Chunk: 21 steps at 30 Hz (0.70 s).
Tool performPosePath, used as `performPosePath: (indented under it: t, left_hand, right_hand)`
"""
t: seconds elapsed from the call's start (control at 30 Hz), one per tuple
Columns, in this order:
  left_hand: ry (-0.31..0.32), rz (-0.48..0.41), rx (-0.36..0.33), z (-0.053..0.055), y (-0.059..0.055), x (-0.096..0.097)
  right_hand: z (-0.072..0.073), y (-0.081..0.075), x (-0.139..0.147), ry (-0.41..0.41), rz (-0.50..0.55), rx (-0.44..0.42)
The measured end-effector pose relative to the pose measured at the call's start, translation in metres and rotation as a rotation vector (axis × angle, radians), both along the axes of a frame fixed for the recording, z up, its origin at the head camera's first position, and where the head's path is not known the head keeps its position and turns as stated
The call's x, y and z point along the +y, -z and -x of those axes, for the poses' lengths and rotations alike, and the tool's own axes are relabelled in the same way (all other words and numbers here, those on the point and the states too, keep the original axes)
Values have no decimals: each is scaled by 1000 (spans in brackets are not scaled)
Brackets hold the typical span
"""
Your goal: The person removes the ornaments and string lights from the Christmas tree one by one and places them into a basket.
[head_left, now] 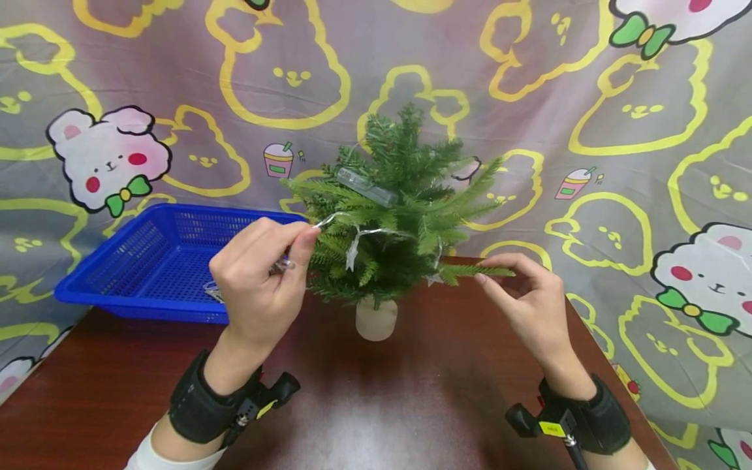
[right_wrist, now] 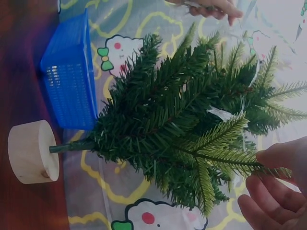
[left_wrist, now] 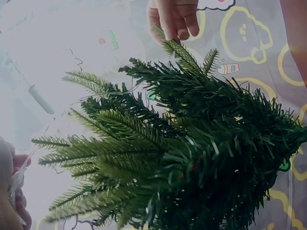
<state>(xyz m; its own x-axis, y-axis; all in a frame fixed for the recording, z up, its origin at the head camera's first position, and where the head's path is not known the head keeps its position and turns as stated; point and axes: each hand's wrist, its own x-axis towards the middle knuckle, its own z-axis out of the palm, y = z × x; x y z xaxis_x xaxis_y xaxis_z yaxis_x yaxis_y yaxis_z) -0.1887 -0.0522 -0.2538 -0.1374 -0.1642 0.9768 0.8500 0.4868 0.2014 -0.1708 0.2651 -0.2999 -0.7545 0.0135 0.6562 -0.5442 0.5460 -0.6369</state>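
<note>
A small artificial Christmas tree (head_left: 405, 189) stands upright on a round wooden base (head_left: 376, 320). Clear string lights with star-shaped bulbs (head_left: 352, 253) run across its front branches, and a clear tube-shaped case (head_left: 367, 188) lies among the upper ones. My left hand (head_left: 261, 274) pinches the light string at the tree's left side, with more of it bunched inside the fingers. On the other side, my right hand (head_left: 525, 294) pinches the tip of a low branch (right_wrist: 230, 163) between thumb and fingers. A star bulb (right_wrist: 220, 113) hangs near that branch in the right wrist view.
A blue plastic basket (head_left: 147, 303) sits at the left of the brown table (head_left: 376, 405), with a small pale tangle (head_left: 213, 290) inside it. Behind the tree hangs a patterned curtain (head_left: 405, 39). Black straps with cameras wrap both wrists.
</note>
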Motion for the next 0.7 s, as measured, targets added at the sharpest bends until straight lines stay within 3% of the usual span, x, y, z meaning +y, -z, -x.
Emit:
performPosePath:
  t: [0.2, 0.7]
  left_hand:
    - [-8, 13, -1, -1, 0, 1]
    - [59, 62, 50, -4, 3, 3]
  right_hand:
    - [-3, 0, -2, -21, 18, -8]
    - [-7, 0, -4, -40, 7, 13]
